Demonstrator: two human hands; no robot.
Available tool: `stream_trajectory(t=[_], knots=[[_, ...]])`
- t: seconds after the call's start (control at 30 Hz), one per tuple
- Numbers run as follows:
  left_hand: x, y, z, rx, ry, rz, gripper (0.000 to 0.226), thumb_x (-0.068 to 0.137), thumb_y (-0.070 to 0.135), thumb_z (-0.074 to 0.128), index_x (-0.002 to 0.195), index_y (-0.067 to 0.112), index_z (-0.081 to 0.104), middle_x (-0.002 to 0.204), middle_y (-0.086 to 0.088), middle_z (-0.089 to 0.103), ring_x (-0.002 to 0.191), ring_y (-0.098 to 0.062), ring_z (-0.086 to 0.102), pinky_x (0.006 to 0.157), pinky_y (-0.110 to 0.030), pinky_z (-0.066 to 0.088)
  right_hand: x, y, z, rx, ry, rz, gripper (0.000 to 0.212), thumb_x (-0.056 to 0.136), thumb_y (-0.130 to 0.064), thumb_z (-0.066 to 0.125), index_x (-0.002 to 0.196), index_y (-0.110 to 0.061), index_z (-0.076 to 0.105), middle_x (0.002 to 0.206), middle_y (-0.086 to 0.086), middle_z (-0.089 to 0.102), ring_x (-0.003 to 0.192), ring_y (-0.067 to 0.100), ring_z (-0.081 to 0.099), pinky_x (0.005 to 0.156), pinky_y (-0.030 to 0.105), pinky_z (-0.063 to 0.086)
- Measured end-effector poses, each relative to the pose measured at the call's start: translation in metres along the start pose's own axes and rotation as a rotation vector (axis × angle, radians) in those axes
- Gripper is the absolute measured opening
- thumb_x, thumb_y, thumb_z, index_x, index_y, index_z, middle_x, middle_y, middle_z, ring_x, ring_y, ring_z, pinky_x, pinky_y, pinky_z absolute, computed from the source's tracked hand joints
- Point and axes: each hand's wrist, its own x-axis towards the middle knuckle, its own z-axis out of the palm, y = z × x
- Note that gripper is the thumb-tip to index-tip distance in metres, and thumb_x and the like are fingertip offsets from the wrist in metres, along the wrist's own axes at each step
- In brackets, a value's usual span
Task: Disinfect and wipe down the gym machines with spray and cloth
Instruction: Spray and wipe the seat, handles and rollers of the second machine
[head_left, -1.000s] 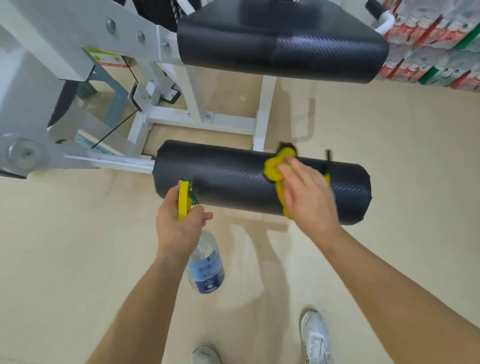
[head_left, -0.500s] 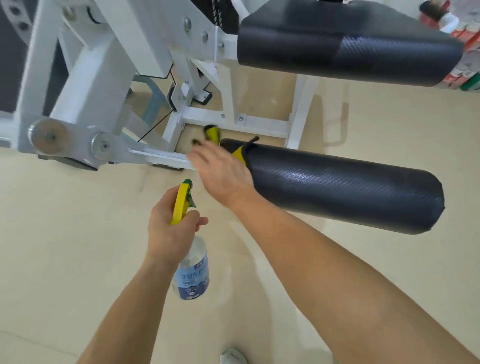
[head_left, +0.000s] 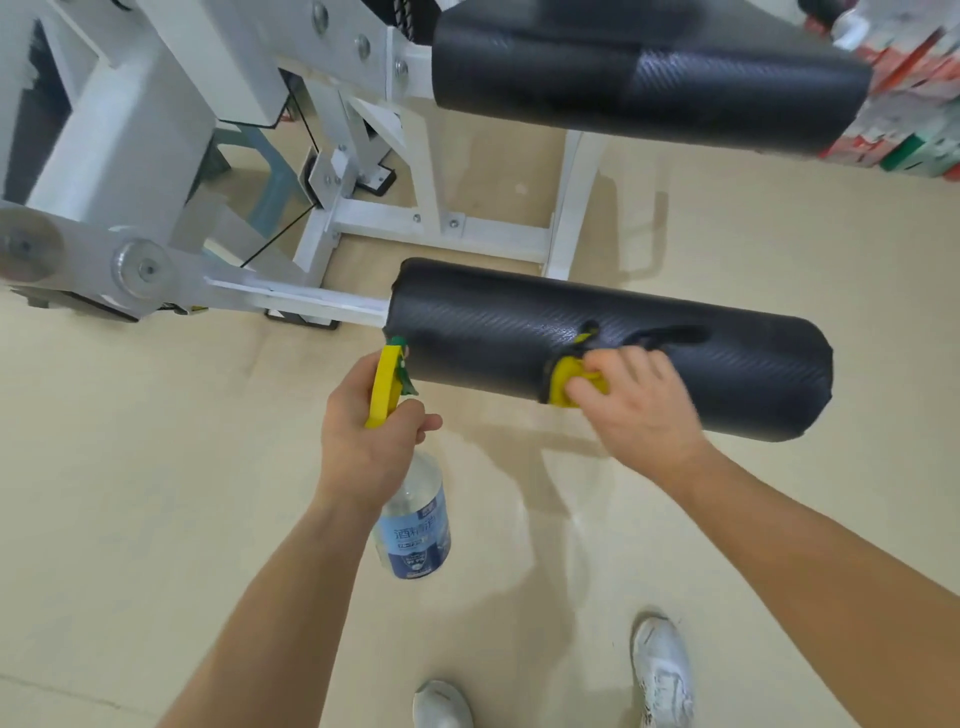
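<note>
A black padded roller (head_left: 727, 358) of a white gym machine (head_left: 135, 135) lies across the middle of the view. My right hand (head_left: 639, 410) presses a yellow cloth (head_left: 563, 382) against the roller's near side, a little left of its middle. My left hand (head_left: 369, 441) grips the neck of a clear spray bottle (head_left: 415, 525) with a yellow trigger head and blue label. The bottle hangs downward, its nozzle close to the roller's left end.
A second, larger black pad (head_left: 649, 73) sits higher at the back. White frame bars (head_left: 441, 228) rest on the beige floor behind the roller. Stacked red, white and green cartons (head_left: 914, 104) stand at the far right. My white shoes (head_left: 662, 670) are at the bottom.
My right hand slid the cloth from the roller's left end back toward its middle, after first sweeping left. The left hand stayed by the left end holding the bottle.
</note>
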Motion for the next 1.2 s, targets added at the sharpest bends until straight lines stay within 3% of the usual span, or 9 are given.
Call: stream_trajectory(t=[0.17,0.3,0.4,0.53,0.67,0.8,0.93,1.07,1.2], knots=[[-0.020,0.015,0.004,-0.002,-0.045,0.020,0.046,0.093,-0.003,0.054,0.126,0.029,0.060,0.109,-0.012,0.066,0.075,-0.012,0.077,0.077,-0.028,0.057,-0.062,0.041,-0.029,-0.107,-0.218,0.345,0.020,0.078,0.000,0.056,0.093,-0.014,0.057,0.097,0.015,0.050,0.078,0.032,0.043,0.065,0.044,0.038],[-0.044,0.032,-0.017,-0.026,-0.088,0.024,0.045,0.093,-0.003,0.054,0.125,0.027,0.062,0.108,-0.010,0.064,0.076,-0.014,0.077,0.075,-0.027,0.055,-0.030,0.013,-0.064,-0.010,-0.381,0.541,0.015,0.075,-0.004,0.070,0.087,-0.011,0.064,0.088,0.012,0.052,0.074,0.033,0.047,0.060,0.042,0.045],[-0.066,0.052,-0.049,-0.033,-0.136,0.014,0.040,0.091,-0.004,0.053,0.113,0.027,0.065,0.106,-0.007,0.064,0.075,-0.014,0.078,0.080,-0.036,0.059,0.026,-0.025,-0.100,0.146,-0.382,0.525,0.014,0.076,-0.015,0.074,0.088,-0.019,0.068,0.088,0.004,0.054,0.077,0.027,0.054,0.059,0.035,0.046],[-0.095,0.087,-0.110,-0.062,-0.200,0.033,0.030,0.081,0.001,0.058,0.100,0.021,0.067,0.108,-0.012,0.066,0.071,-0.022,0.077,0.077,-0.045,0.056,0.121,-0.076,-0.166,0.375,-0.411,0.551,0.012,0.092,-0.030,0.054,0.103,-0.030,0.060,0.104,-0.005,0.051,0.095,0.017,0.050,0.068,0.032,0.044],[-0.117,0.126,-0.185,-0.069,-0.208,0.074,0.029,0.078,0.000,0.054,0.099,0.015,0.066,0.104,-0.013,0.067,0.066,-0.025,0.075,0.068,-0.039,0.052,0.200,-0.116,-0.234,0.641,-0.397,0.639,0.015,0.088,-0.029,0.049,0.098,-0.034,0.059,0.105,-0.010,0.053,0.094,0.017,0.055,0.078,0.037,0.049],[-0.132,0.164,-0.265,-0.060,-0.146,0.115,0.029,0.084,-0.008,0.052,0.100,0.012,0.065,0.103,-0.011,0.066,0.063,-0.022,0.074,0.066,-0.037,0.051,0.267,-0.149,-0.300,0.763,-0.375,0.572,0.015,0.087,-0.025,0.049,0.091,-0.033,0.060,0.098,-0.012,0.053,0.089,0.015,0.056,0.074,0.034,0.049],[-0.140,0.196,-0.332,-0.070,-0.056,0.108,0.028,0.087,-0.010,0.050,0.105,0.006,0.065,0.086,-0.002,0.065,0.059,-0.015,0.071,0.060,-0.027,0.050,0.327,-0.180,-0.356,0.872,-0.386,0.509,0.015,0.088,-0.026,0.051,0.090,-0.031,0.065,0.097,-0.010,0.061,0.087,0.014,0.059,0.078,0.038,0.055],[-0.133,0.221,-0.381,-0.081,0.012,0.107,0.029,0.088,-0.009,0.051,0.104,0.010,0.066,0.088,-0.009,0.067,0.059,-0.014,0.070,0.060,-0.026,0.052,0.387,-0.210,-0.387,0.921,-0.379,0.432,0.017,0.086,-0.028,0.051,0.090,-0.031,0.067,0.096,-0.009,0.067,0.086,0.014,0.062,0.080,0.041,0.057],[-0.112,0.242,-0.417,-0.095,0.031,0.109,0.029,0.087,-0.010,0.051,0.104,0.008,0.066,0.085,-0.007,0.066,0.059,-0.015,0.069,0.057,-0.025,0.050,0.436,-0.233,-0.397,0.948,-0.349,0.424,0.017,0.087,-0.028,0.053,0.092,-0.029,0.069,0.098,-0.009,0.068,0.088,0.016,0.061,0.077,0.033,0.052]])
